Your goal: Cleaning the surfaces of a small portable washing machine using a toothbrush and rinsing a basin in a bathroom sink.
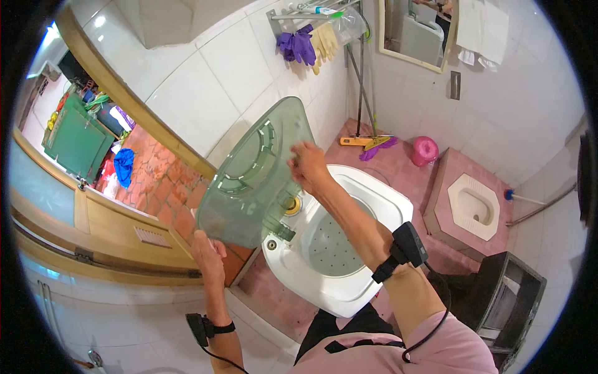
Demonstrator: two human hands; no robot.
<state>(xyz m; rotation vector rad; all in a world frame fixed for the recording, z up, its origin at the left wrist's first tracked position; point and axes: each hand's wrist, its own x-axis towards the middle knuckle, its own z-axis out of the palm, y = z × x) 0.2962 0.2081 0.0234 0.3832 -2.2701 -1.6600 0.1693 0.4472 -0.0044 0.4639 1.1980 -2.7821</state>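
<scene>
A translucent green plastic lid [240,209] stands tilted up over the left side of a white plastic appliance. My left hand [210,254] is closed around the lid's lower left corner. At the lid's right edge, my right hand [308,163] has its fingers curled against the plastic; part of its grip is hidden. Below my right forearm, the white appliance [339,305] shows a round tub [324,240] with a grey bottom full of small holes. A yellowish round fitting [291,205] shows beside the tub, near the lid's lower edge.
A squat toilet [473,206] on a raised pink step lies right. A pink bucket [425,151] and a broom head [361,141] stand at the back. Purple gloves [296,45] hang from a wall rack. A wooden doorway opens left; a dark crate [511,293] stands near right.
</scene>
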